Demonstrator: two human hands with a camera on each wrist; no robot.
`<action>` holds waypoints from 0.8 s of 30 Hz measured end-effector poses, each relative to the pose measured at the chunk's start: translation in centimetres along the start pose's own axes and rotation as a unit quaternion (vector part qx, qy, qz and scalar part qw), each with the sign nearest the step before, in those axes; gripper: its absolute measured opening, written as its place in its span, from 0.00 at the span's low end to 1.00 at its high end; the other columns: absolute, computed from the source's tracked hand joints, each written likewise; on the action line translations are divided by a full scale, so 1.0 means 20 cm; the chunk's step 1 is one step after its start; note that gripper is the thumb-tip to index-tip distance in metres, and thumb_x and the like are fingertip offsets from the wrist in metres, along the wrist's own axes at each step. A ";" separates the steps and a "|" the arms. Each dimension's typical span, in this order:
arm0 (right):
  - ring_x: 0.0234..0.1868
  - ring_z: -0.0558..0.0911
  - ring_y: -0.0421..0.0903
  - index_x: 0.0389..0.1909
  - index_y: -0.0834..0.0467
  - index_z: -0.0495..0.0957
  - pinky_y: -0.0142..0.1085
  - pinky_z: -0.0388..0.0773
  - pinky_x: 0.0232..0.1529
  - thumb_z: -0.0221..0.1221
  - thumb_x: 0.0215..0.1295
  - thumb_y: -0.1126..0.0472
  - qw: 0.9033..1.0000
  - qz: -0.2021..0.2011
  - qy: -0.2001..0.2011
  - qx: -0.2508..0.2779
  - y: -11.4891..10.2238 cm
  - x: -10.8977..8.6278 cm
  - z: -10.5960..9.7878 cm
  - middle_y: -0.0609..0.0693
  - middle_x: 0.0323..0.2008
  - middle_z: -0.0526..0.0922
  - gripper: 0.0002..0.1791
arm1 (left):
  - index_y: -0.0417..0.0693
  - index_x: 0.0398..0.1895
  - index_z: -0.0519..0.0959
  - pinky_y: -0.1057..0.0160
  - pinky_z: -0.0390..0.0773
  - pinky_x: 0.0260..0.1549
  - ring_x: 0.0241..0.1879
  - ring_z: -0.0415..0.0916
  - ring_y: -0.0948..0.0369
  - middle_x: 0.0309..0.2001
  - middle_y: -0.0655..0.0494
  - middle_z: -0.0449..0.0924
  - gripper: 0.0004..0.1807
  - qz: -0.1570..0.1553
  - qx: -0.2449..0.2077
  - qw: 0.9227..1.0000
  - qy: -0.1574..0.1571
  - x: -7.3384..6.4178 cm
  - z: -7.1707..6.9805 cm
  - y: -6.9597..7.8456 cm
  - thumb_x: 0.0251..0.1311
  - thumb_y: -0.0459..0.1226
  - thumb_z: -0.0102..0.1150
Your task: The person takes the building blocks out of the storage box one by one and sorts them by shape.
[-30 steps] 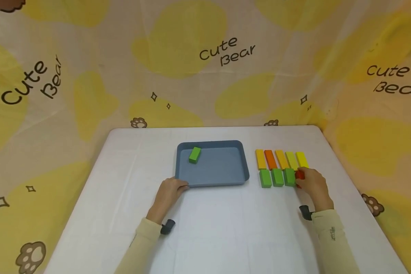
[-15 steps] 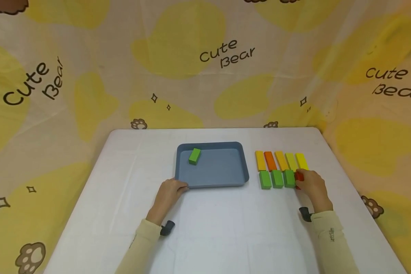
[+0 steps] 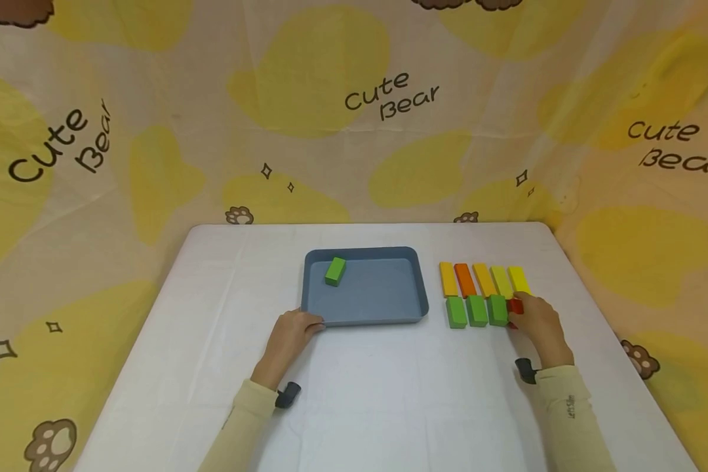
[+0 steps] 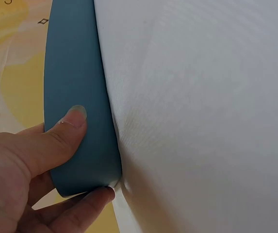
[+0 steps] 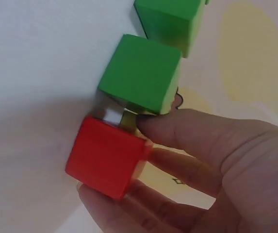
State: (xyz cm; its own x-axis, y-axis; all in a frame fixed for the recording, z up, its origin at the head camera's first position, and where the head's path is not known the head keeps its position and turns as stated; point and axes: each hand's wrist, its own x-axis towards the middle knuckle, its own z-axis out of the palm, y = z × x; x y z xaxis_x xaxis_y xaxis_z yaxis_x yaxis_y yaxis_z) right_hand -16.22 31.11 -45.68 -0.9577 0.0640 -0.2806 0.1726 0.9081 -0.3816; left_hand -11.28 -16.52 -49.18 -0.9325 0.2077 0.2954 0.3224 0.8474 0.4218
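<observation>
My left hand [image 3: 289, 337] grips the near left corner of a blue-grey tray [image 3: 383, 292]. In the left wrist view the thumb presses the outer front wall of the tray while fingers curl round the corner. One green block [image 3: 335, 271] lies tilted inside the tray at the back left. To the right, my right hand [image 3: 544, 331] holds a red block [image 5: 105, 158] at the end of the near row, thumb on one side and fingers on the other. A narrow gap parts the red block from the neighbouring green block [image 5: 141, 73].
The near row also has green blocks [image 3: 457, 312]. Just behind lie several blocks side by side: orange-yellow [image 3: 448, 280], orange [image 3: 465, 280], and yellow [image 3: 519, 280]. All rest on a white-covered table [image 3: 366, 393]. A printed cloth [image 3: 307, 85] rises behind and beside the table.
The head view has tilted up a little, so everything sits slightly lower. Both hands keep their places at the tray corner and the red block.
</observation>
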 end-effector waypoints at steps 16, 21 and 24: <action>0.51 0.78 0.66 0.63 0.71 0.69 0.59 0.75 0.54 0.56 0.69 0.58 0.992 -0.107 0.068 -0.006 -0.38 0.06 -0.10 0.73 0.56 0.76 0.27 | 0.45 0.33 0.89 0.57 0.84 0.35 0.35 0.86 0.52 0.34 0.50 0.89 0.06 -0.021 -0.001 1.000 -0.007 0.00 0.01 0.00 0.50 0.35 0.72; 0.49 0.79 0.60 0.63 0.66 0.72 0.54 0.78 0.54 0.56 0.69 0.56 0.988 -0.141 0.065 -0.019 -0.73 0.11 -0.01 0.68 0.53 0.79 0.26 | 0.46 0.33 0.89 0.58 0.84 0.34 0.35 0.86 0.53 0.34 0.50 0.89 0.06 -0.019 0.000 1.000 -0.008 0.00 0.01 0.00 0.51 0.35 0.71; 0.53 0.80 0.59 0.63 0.64 0.73 0.52 0.78 0.55 0.57 0.69 0.54 0.983 -0.170 0.062 -0.016 -0.93 0.14 0.09 0.64 0.54 0.80 0.26 | 0.45 0.33 0.89 0.58 0.84 0.34 0.35 0.86 0.53 0.34 0.50 0.89 0.06 -0.021 -0.005 1.000 -0.008 0.00 0.01 0.01 0.50 0.35 0.72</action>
State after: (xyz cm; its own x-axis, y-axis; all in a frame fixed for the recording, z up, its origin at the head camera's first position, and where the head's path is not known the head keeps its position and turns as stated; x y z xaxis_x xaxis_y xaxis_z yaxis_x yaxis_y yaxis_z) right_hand -21.63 13.67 -40.92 -0.9797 -0.1979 -0.0318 -0.1681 0.8979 -0.4068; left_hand -11.38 -16.26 -49.37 -0.9477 0.1805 0.2632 0.2849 0.8502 0.4427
